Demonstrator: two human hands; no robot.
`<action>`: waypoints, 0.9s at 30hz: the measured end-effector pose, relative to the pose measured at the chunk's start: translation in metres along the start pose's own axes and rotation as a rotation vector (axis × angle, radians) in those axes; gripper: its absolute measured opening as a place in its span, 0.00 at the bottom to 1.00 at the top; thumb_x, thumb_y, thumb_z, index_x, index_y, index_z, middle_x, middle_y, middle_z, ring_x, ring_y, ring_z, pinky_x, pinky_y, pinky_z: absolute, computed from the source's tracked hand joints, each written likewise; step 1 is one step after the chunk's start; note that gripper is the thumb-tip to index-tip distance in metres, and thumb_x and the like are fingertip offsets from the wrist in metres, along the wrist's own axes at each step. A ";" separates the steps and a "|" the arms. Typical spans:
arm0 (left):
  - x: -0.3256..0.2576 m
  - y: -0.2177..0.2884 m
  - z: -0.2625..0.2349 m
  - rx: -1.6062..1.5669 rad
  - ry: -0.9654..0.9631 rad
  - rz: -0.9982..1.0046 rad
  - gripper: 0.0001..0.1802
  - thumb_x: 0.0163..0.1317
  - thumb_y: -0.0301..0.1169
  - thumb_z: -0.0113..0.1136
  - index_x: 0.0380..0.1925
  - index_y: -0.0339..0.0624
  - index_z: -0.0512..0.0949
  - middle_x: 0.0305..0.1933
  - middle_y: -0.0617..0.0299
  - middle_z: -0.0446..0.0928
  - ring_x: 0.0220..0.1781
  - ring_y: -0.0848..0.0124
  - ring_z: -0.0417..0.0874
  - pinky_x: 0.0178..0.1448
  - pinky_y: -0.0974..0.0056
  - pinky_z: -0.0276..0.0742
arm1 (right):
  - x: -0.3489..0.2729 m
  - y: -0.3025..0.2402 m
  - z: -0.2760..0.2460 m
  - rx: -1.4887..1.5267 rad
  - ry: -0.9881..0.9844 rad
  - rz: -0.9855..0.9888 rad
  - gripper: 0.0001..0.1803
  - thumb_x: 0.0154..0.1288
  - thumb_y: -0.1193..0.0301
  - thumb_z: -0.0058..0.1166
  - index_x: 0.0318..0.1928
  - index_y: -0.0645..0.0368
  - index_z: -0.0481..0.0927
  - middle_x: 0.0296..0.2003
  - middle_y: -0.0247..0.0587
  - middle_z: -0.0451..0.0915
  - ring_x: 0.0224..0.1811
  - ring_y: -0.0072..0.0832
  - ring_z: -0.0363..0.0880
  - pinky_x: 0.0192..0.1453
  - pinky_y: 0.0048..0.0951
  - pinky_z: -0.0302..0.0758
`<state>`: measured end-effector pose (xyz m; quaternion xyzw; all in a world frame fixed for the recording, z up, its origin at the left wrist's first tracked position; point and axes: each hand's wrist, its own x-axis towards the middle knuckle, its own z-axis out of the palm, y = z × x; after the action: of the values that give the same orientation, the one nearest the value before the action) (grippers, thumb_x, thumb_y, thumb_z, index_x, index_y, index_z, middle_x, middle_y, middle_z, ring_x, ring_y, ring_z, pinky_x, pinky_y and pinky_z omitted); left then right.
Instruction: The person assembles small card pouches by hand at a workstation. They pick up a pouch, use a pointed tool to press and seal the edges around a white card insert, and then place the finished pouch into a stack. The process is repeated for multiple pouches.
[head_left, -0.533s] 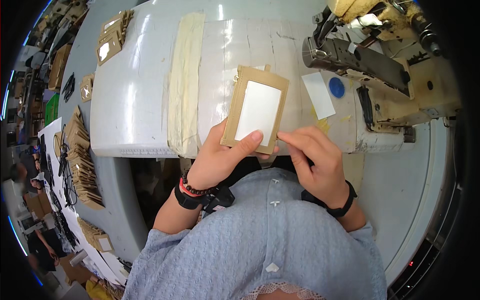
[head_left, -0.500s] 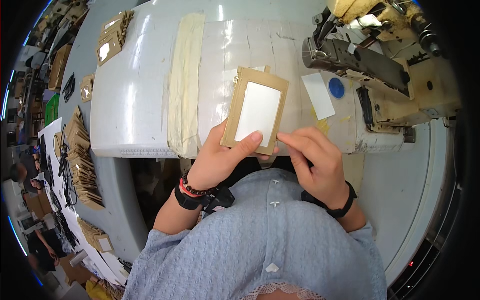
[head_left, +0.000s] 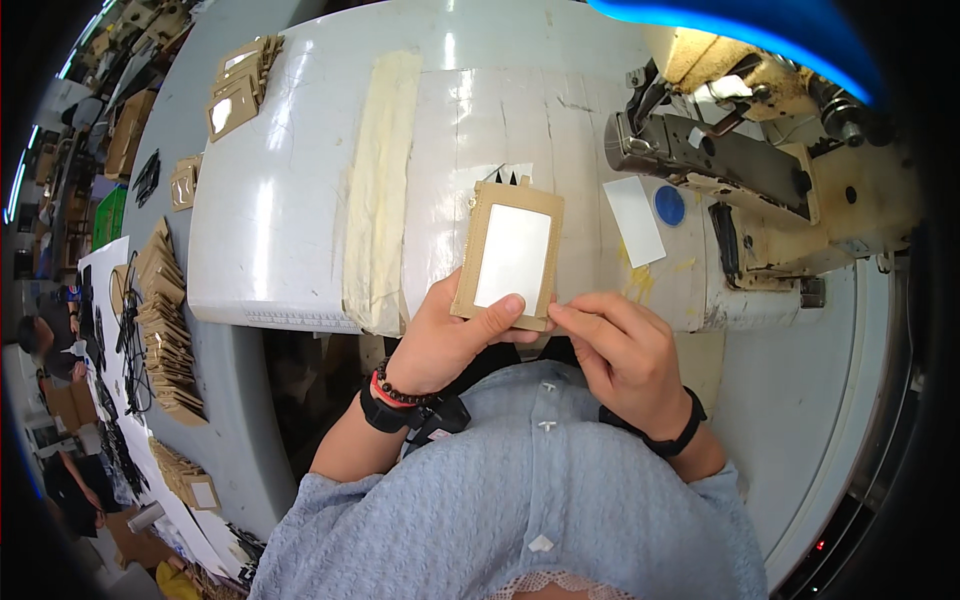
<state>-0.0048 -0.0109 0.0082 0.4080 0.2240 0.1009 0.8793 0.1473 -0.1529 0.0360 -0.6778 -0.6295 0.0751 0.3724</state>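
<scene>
A tan card holder (head_left: 513, 257) with a large clear window is held upright above the table edge. My left hand (head_left: 440, 340) grips its lower left part, thumb pressed flat on the front and fingers behind. At the holder's lower right corner, my right hand (head_left: 630, 345) has thumb and index finger closed in a pinch. Whatever lies between those fingertips is too small to make out. Behind the holder's top edge, a white piece with dark pointed shapes (head_left: 506, 178) shows in part on the table.
To the right stands a sewing machine (head_left: 720, 165), with a blue disc (head_left: 669, 206) and a white card (head_left: 634, 222) beside it. A cream tape strip (head_left: 378, 190) crosses the table. Stacks of tan holders (head_left: 235, 98) and a long row of tan pieces (head_left: 168, 335) lie left. A person (head_left: 55, 330) is far left.
The view has shifted, so the table and machine sit slightly lower. The holder is a bit more upright, still in my left hand; my right fingertips remain at its lower right corner.
</scene>
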 end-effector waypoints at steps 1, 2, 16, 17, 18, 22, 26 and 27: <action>0.000 0.000 0.000 0.006 0.007 0.001 0.22 0.69 0.31 0.54 0.59 0.32 0.64 0.52 0.52 0.76 0.51 0.65 0.81 0.52 0.66 0.83 | 0.001 0.000 0.000 -0.005 0.001 -0.003 0.18 0.48 0.83 0.59 0.43 0.60 0.81 0.36 0.38 0.78 0.29 0.34 0.79 0.31 0.31 0.74; -0.001 0.001 0.000 0.013 0.013 0.002 0.23 0.69 0.31 0.54 0.59 0.32 0.64 0.52 0.52 0.76 0.51 0.65 0.81 0.51 0.66 0.83 | 0.002 0.000 0.000 -0.009 0.001 -0.006 0.19 0.47 0.83 0.59 0.43 0.60 0.81 0.36 0.38 0.78 0.29 0.34 0.78 0.30 0.31 0.74; 0.000 0.005 0.004 0.020 0.020 0.058 0.22 0.70 0.32 0.52 0.59 0.33 0.64 0.52 0.54 0.76 0.51 0.67 0.80 0.53 0.66 0.82 | 0.013 0.003 -0.004 -0.061 -0.026 -0.019 0.20 0.47 0.82 0.58 0.45 0.59 0.82 0.37 0.38 0.80 0.29 0.34 0.79 0.33 0.32 0.74; 0.000 0.004 0.004 0.017 0.022 0.057 0.21 0.70 0.32 0.52 0.59 0.34 0.64 0.52 0.55 0.76 0.51 0.68 0.80 0.53 0.66 0.81 | 0.013 0.003 -0.004 -0.060 -0.027 -0.015 0.20 0.47 0.82 0.58 0.45 0.59 0.82 0.38 0.38 0.80 0.29 0.34 0.79 0.33 0.32 0.74; 0.001 0.005 0.005 0.014 0.021 0.055 0.21 0.70 0.32 0.52 0.59 0.34 0.64 0.52 0.55 0.76 0.51 0.68 0.80 0.53 0.66 0.81 | 0.013 0.003 -0.004 -0.062 -0.027 -0.009 0.20 0.47 0.82 0.58 0.45 0.60 0.82 0.38 0.39 0.80 0.29 0.34 0.79 0.33 0.32 0.74; 0.003 0.006 0.006 0.021 0.033 0.052 0.21 0.70 0.32 0.52 0.58 0.34 0.65 0.52 0.55 0.76 0.51 0.68 0.80 0.52 0.66 0.82 | 0.014 0.004 -0.006 -0.061 -0.037 0.005 0.20 0.47 0.82 0.58 0.45 0.60 0.82 0.37 0.39 0.79 0.30 0.35 0.79 0.33 0.33 0.74; 0.005 0.005 0.005 0.035 0.042 0.065 0.21 0.70 0.32 0.53 0.58 0.33 0.65 0.52 0.55 0.76 0.51 0.68 0.80 0.52 0.66 0.82 | 0.016 0.004 -0.005 -0.027 -0.044 0.022 0.18 0.49 0.83 0.57 0.44 0.61 0.81 0.36 0.40 0.79 0.30 0.36 0.79 0.33 0.33 0.75; 0.005 0.005 0.005 0.033 0.047 0.070 0.21 0.70 0.31 0.53 0.58 0.33 0.65 0.52 0.54 0.76 0.51 0.68 0.80 0.52 0.66 0.82 | 0.017 0.005 -0.005 -0.011 -0.042 0.028 0.17 0.50 0.83 0.56 0.44 0.61 0.81 0.35 0.41 0.78 0.31 0.36 0.79 0.33 0.32 0.75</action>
<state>0.0020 -0.0094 0.0131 0.4273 0.2317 0.1374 0.8631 0.1571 -0.1393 0.0428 -0.6869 -0.6281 0.0910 0.3541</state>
